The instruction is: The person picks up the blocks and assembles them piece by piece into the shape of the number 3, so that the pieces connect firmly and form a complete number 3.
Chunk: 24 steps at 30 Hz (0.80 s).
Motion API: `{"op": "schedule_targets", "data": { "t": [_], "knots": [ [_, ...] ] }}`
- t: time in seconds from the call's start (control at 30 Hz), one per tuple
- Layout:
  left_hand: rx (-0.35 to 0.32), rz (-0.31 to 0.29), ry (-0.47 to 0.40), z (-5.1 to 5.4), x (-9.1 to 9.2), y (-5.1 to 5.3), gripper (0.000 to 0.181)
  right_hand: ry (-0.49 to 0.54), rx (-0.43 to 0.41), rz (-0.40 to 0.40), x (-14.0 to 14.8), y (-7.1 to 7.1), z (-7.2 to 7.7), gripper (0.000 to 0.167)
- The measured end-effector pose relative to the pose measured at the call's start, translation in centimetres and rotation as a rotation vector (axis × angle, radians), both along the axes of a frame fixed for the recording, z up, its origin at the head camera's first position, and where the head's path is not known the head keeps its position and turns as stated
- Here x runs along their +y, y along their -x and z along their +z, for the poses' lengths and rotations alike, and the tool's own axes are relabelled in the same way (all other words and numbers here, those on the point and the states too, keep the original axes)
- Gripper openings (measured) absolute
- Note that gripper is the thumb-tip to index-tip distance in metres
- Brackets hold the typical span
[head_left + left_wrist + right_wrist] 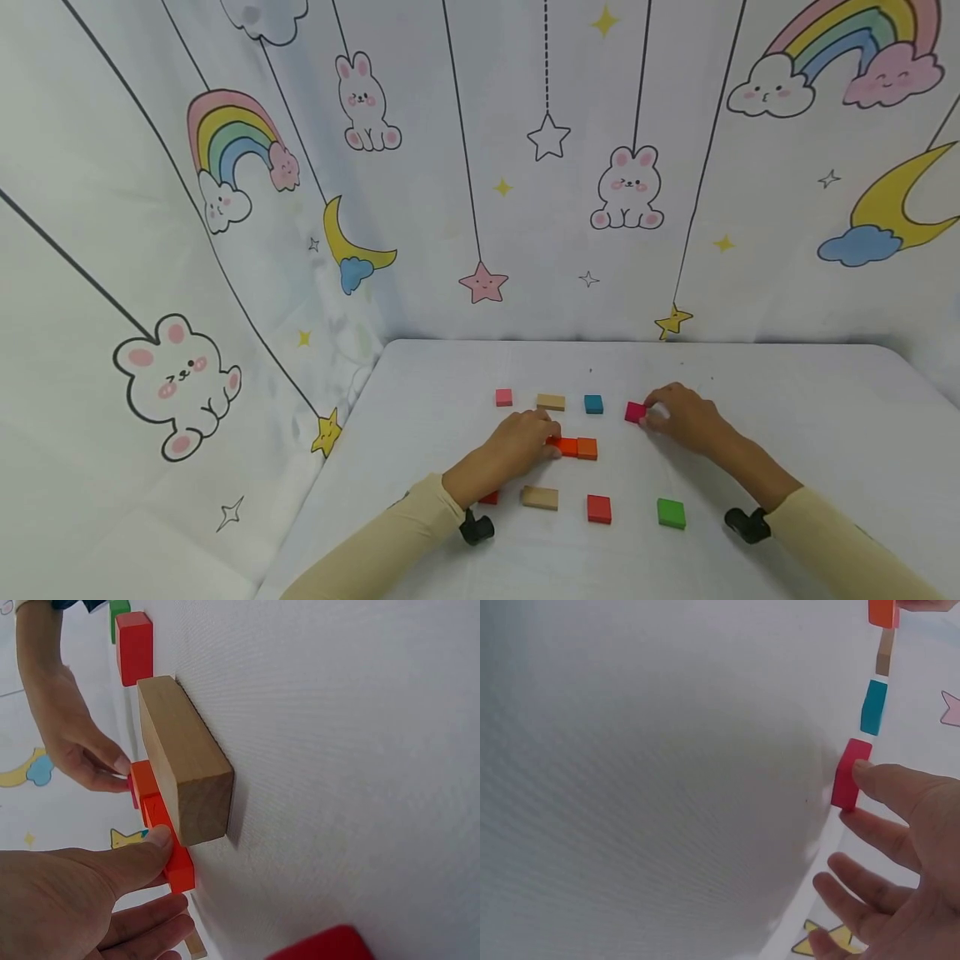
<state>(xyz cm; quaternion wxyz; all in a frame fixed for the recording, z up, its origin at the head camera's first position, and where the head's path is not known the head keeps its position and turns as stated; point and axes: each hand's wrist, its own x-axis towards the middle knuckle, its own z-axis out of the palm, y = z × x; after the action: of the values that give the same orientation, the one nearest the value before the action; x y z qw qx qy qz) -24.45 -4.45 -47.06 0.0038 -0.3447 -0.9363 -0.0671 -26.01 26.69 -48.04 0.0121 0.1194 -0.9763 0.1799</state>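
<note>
In the head view my left hand (521, 446) pinches the left end of a long orange-red block (567, 447), which lies end to end with an orange block (587, 449). The left wrist view shows the thumb of that hand (90, 900) on the face of the orange-red block (178, 862), its fingers behind. At the right end of the back row, my right hand (682, 417) holds a crimson block (635, 412) between thumb and index finger. In the right wrist view the other fingers of this hand (900, 855) spread away from the crimson block (847, 776).
The back row also has a pink block (504, 397), a wooden block (551, 402) and a teal block (594, 404). Nearer are a partly hidden red block (490, 498), a wooden block (540, 498), a red block (599, 509) and a green block (671, 513).
</note>
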Motion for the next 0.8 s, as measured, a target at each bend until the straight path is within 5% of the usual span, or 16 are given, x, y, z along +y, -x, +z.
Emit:
{"op": "schedule_targets", "data": {
  "t": [0.8],
  "knots": [
    [0.011, -0.003, 0.019, 0.1, 0.1, 0.1, 0.028, 0.008, -0.01, 0.023, -2.6, -1.2, 0.2, 0.035]
  ]
}}
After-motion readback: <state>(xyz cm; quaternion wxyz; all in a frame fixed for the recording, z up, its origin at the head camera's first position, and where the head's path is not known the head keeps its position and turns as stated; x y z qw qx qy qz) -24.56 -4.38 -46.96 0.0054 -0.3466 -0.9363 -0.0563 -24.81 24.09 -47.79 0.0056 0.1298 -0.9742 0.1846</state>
